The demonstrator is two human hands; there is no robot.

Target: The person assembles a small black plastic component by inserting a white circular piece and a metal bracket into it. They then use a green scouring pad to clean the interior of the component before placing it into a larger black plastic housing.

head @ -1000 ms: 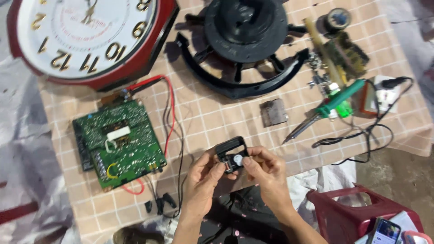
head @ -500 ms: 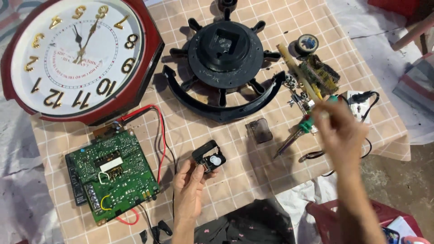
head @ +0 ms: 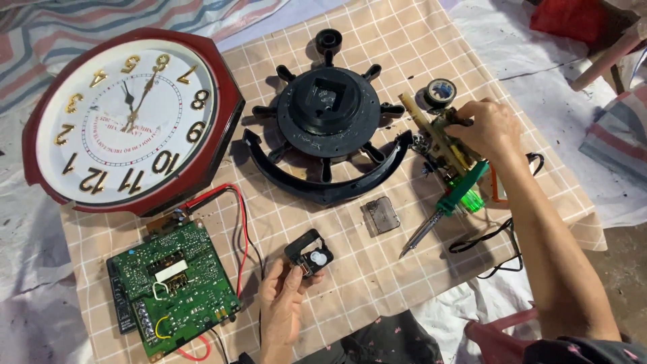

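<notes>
While left hand (head: 282, 301) grips clock movement (head: 309, 254), soldering iron (head: 450, 204), circuit board (head: 175, 286) nearby

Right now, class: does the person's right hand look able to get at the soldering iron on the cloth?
Probably yes. The right hand rests on tools just above the soldering iron, whose green handle lies uncovered beside it.

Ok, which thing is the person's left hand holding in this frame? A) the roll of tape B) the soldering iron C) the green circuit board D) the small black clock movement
D: the left hand grips the small black clock movement, just above the checked cloth.
</notes>
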